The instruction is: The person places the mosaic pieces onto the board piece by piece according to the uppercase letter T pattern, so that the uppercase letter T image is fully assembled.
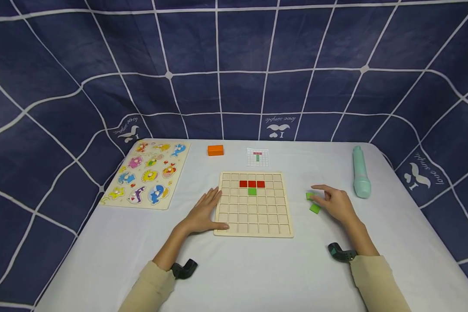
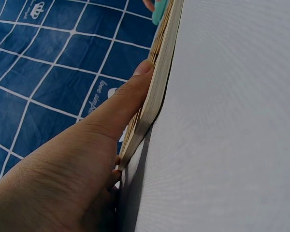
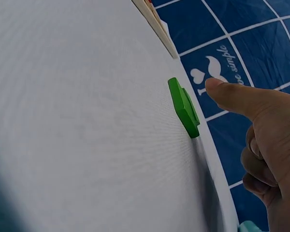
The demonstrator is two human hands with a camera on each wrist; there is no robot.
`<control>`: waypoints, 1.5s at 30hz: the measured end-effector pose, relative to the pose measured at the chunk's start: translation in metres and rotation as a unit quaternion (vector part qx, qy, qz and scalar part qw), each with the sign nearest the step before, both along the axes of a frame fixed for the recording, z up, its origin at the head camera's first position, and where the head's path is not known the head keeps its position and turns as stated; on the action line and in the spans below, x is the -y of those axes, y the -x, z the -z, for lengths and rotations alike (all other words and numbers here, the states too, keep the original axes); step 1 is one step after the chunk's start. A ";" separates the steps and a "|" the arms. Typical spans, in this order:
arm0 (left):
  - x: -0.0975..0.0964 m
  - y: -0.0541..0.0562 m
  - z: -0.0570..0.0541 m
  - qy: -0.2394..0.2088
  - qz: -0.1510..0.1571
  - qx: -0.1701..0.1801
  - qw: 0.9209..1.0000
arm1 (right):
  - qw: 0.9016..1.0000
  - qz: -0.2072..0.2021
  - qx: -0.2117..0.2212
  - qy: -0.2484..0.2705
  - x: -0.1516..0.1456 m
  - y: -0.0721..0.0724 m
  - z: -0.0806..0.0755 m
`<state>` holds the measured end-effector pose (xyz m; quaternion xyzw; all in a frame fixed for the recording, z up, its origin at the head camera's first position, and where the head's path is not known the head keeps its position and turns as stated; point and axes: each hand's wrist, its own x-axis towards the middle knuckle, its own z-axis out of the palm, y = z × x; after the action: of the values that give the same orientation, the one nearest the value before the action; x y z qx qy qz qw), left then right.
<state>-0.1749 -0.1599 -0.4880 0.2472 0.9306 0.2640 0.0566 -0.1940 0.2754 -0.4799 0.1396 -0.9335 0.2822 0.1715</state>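
Observation:
A pale wooden grid board (image 1: 271,210) lies in the middle of the table, with three red squares (image 1: 251,184) in a row and a green square (image 1: 251,191) below the middle one. My left hand (image 1: 203,214) rests at its left side, fingers spread along the edge and thumb over the near corner; the left wrist view shows the thumb (image 2: 130,92) on the rim. To the right of the board, my right hand (image 1: 335,203) hovers around one loose green tile (image 1: 309,196), thumb and index finger apart. A second green tile (image 1: 315,209) lies just nearer.
Behind the board lies a small pattern card (image 1: 257,157) showing a red and green T. An orange block (image 1: 215,150) sits at the back, left of the card. An animal peg puzzle (image 1: 144,173) occupies the left, and a mint-green cylinder (image 1: 361,173) lies at the right.

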 end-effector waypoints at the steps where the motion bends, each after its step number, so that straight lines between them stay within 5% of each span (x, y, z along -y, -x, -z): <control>1: 0.000 0.000 0.000 -0.001 0.000 0.000 1.000 | 1.000 -0.001 0.000 -0.001 0.000 0.000 0.000; 23: -0.001 0.000 -0.002 0.003 0.004 0.000 1.000 | 0.997 0.006 0.075 -0.014 -0.004 -0.003 0.006; 34: -0.001 -0.001 -0.003 0.000 0.002 -0.001 1.000 | 0.998 0.007 0.062 -0.014 -0.004 -0.002 0.006; 45: 0.000 0.000 -0.001 0.002 -0.004 0.002 1.000 | 1.000 -0.004 0.019 -0.006 0.006 -0.004 -0.014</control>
<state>-0.1744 -0.1596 -0.4870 0.2431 0.9318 0.2632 0.0577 -0.1904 0.2690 -0.4655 0.1388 -0.9377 0.2804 0.1514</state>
